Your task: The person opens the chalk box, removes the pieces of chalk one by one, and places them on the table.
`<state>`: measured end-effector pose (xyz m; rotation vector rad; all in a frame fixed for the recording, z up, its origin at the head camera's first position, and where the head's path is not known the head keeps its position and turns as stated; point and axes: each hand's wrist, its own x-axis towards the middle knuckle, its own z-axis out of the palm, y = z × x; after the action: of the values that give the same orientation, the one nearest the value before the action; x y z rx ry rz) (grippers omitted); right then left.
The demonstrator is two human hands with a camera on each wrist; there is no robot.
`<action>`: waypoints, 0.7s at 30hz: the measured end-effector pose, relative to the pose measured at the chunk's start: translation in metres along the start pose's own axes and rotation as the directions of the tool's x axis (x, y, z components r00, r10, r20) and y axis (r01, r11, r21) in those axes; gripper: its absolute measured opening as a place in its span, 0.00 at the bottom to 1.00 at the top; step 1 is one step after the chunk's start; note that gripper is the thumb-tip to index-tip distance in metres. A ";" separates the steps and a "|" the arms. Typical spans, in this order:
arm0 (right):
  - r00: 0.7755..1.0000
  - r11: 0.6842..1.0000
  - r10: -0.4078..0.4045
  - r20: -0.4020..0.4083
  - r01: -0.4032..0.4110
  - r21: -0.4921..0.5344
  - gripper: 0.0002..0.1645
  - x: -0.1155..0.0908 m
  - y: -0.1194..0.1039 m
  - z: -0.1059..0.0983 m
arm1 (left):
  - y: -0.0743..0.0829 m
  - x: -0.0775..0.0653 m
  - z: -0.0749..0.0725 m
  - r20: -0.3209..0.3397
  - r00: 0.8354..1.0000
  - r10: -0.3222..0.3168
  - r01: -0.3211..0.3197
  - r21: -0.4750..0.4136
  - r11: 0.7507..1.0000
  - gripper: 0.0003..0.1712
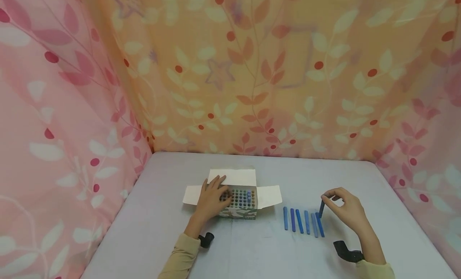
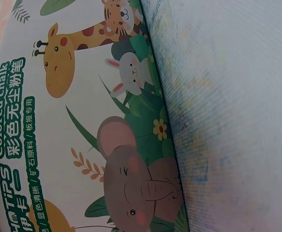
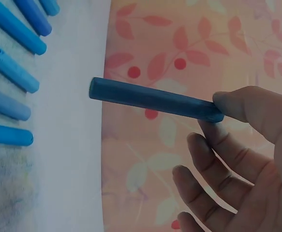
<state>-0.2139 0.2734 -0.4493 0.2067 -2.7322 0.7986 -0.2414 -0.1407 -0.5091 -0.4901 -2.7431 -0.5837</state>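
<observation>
In the head view, my left hand (image 1: 211,199) rests over the left part of an open chalk box (image 1: 237,213), its fingers spread across the holes and towards the back flap. The left wrist view has the box's printed side (image 2: 82,111), with animals and the words "Colored chalk". Out to the right, my right hand (image 1: 343,209) pinches a dark blue chalk stick (image 3: 145,94) by one end between thumb and fingertips. That stick hangs nearly upright beside the right end of a row of blue and violet chalk sticks (image 1: 299,221) on the table.
White box flaps (image 1: 270,196) stick out to the sides and back. Several chalks (image 1: 249,197) stand in the box's holes. A pale cloth covers the table (image 1: 252,251), with faint chalk smears. Flowered curtains (image 1: 252,71) hang behind and at both sides.
</observation>
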 end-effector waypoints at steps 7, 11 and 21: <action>0.997 1.000 0.018 0.079 -0.016 -0.023 0.17 -0.007 0.012 -0.002 | -0.001 -0.001 0.003 -0.011 1.000 0.004 -0.004 0.006 1.000 0.03; 0.992 0.999 0.030 0.120 -0.026 -0.033 0.17 -0.008 0.019 -0.001 | -0.004 -0.001 0.003 0.006 1.000 -0.010 0.010 0.000 1.000 0.04; 0.976 0.998 0.051 0.210 -0.042 -0.047 0.13 -0.007 0.037 -0.003 | -0.002 0.003 0.001 0.017 1.000 -0.011 0.011 -0.019 1.000 0.05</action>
<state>-0.2143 0.3063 -0.4674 0.2323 -2.9607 0.7702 -0.2454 -0.1406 -0.5097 -0.4867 -2.7607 -0.6118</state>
